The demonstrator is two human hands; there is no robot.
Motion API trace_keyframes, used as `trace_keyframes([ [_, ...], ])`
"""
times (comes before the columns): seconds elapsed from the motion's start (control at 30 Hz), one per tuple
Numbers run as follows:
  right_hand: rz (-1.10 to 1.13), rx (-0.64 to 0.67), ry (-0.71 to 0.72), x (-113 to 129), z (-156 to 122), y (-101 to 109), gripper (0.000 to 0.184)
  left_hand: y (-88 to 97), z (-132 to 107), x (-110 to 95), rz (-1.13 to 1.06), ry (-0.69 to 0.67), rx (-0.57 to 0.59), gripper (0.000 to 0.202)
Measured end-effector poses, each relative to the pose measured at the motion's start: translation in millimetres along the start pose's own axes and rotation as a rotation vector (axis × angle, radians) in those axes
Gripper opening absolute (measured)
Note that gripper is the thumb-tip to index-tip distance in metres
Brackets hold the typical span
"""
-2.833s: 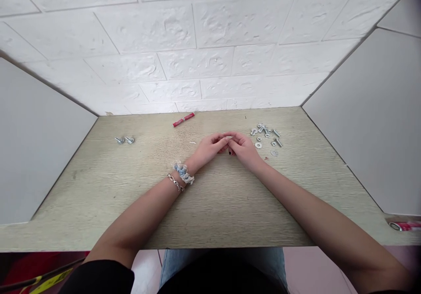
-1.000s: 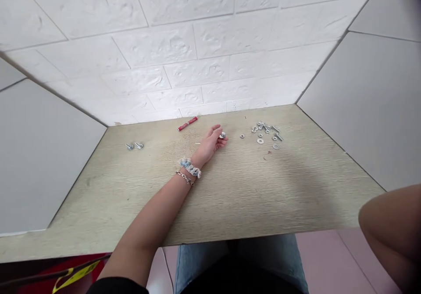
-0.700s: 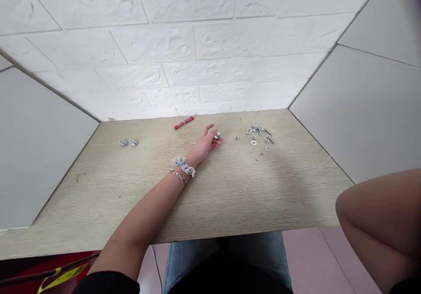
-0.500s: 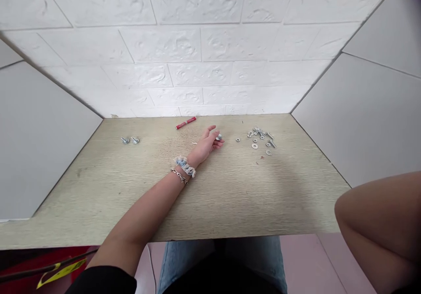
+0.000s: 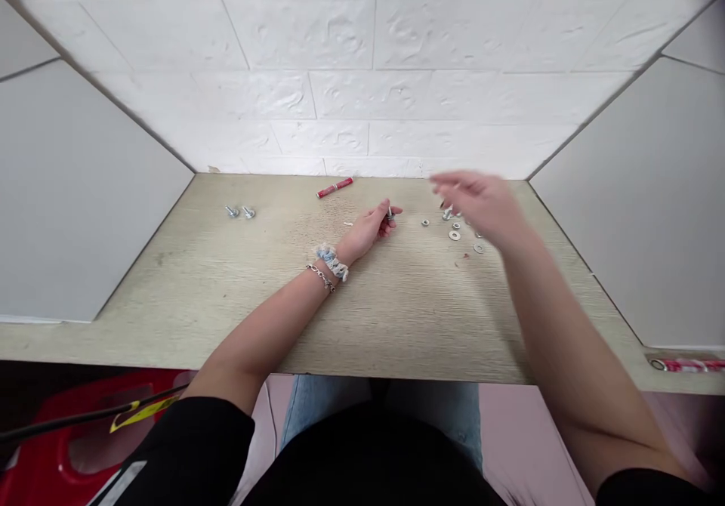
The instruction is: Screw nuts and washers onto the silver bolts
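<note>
The left hand (image 5: 369,228) rests on the table (image 5: 396,302), its fingers pinching a small bolt (image 5: 390,214); the right hand (image 5: 481,204), blurred, hovers with fingers spread and empty over the scattered washers and bolts (image 5: 455,235); two bolts (image 5: 232,211) lie well apart at the far left.

Head camera looks forward-down, close over desk (image 5: 396,310)

Grey side panels (image 5: 68,189) and a white brick wall (image 5: 340,98) close three edges of the pale wood-grain tabletop (image 5: 396,317). Its near-left quarter lies open. Two silver bolts (image 5: 239,211) sit toward the far left corner, a red stick (image 5: 334,187) at the far edge, and scattered silver washers and bolts (image 5: 456,234) toward the far right corner.
</note>
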State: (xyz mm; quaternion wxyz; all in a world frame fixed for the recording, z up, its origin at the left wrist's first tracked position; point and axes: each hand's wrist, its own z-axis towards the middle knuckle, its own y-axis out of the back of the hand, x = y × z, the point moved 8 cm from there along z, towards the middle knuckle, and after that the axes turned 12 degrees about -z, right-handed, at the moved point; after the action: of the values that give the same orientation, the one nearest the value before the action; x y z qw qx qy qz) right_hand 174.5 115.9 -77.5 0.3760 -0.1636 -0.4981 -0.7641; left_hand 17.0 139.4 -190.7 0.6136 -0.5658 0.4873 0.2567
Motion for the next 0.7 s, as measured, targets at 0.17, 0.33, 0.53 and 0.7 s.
trace_keyframes([
  [0.17,-0.531,0.288,-0.094,-40,-18,-50,0.030,0.3,-3,-1,-0.090,0.039,-0.049,0.038],
  [0.33,-0.617,0.347,-0.052,-51,-26,-70,0.025,-5.2,-9,-11,0.110,0.002,-0.057,0.021],
  [0.53,-0.560,0.310,-0.063,-53,-24,-73,0.019,-10.9,-11,-15,0.402,-0.052,-0.038,0.027],
  [0.7,-0.495,0.356,-0.109,-60,-23,-69,0.014,-8.7,-10,-19,0.541,-0.154,-0.046,0.026],
])
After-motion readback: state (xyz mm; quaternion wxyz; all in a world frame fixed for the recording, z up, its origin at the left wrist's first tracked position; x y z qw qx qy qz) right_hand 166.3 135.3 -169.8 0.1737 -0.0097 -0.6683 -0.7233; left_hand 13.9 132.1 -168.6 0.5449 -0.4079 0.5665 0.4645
